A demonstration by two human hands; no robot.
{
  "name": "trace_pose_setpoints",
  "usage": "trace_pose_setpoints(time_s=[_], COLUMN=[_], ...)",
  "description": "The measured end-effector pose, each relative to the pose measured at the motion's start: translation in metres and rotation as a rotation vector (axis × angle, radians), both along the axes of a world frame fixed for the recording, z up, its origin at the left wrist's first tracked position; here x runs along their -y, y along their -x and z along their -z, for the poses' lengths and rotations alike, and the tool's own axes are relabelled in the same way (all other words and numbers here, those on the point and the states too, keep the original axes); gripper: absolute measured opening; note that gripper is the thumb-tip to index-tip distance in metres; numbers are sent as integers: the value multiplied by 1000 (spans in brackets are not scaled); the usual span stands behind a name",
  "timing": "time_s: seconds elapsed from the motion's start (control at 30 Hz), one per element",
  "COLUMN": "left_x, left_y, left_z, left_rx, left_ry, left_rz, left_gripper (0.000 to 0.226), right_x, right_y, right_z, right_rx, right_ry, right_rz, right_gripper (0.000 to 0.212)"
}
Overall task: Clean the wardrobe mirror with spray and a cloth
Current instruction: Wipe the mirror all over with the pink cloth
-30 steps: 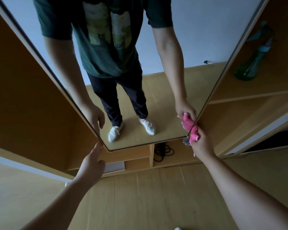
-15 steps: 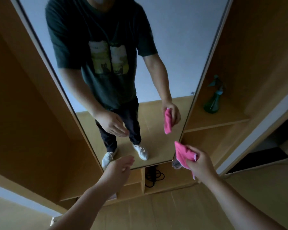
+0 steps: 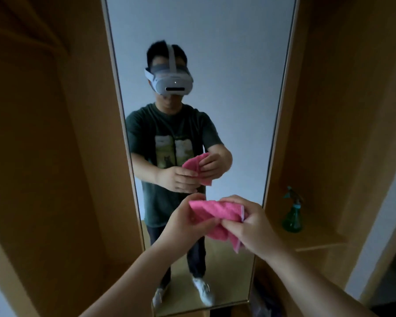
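Observation:
A tall wardrobe mirror with a thin gold frame stands straight ahead between wooden wardrobe sides. In front of its lower half, both hands hold a crumpled pink cloth. My left hand grips the cloth's left end and my right hand pinches its right end. The cloth is away from the glass. The mirror reflects the person with both hands on the cloth. A green spray bottle stands on a wooden shelf to the right of the mirror, untouched.
The wooden shelf juts out at right at hand height. Wooden wardrobe panels flank the mirror on both sides. A white door edge runs along the far right. Dark clutter lies below the mirror's lower right corner.
The view has tilted up from the mirror's bottom. My right hand lifted the cloth off the mirror's lower right edge, and my left hand came over and took hold of it.

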State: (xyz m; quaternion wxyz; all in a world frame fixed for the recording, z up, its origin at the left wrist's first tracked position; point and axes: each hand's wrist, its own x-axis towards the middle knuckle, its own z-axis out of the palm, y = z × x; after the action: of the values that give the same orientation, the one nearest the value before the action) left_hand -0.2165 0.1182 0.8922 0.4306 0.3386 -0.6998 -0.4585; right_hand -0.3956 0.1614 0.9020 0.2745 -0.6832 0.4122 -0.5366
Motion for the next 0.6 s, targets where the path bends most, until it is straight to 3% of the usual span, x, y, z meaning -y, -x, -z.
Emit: trace_pose_setpoints(time_s=[0.07,0.2,0.43,0.6], left_x=[-4,-11,-22,-23], left_y=[-10,-43,-70,-87], left_z=[-19,-53,-109,-154], left_rx=[-59,-7,-81,-138], left_ry=[-12,98,157,302], left_rz=[22,-66,-126,-277], left_gripper=[50,18,25,10], right_x=[3,10,25,35], right_y=[-9,-15,-46,-66], right_z=[-18,-55,-102,-157], right_rx=[10,-11,26,-83], right_ry=[16,46,152,291], right_rz=[-31,-86,-125,-153], right_gripper=[19,12,25,24])
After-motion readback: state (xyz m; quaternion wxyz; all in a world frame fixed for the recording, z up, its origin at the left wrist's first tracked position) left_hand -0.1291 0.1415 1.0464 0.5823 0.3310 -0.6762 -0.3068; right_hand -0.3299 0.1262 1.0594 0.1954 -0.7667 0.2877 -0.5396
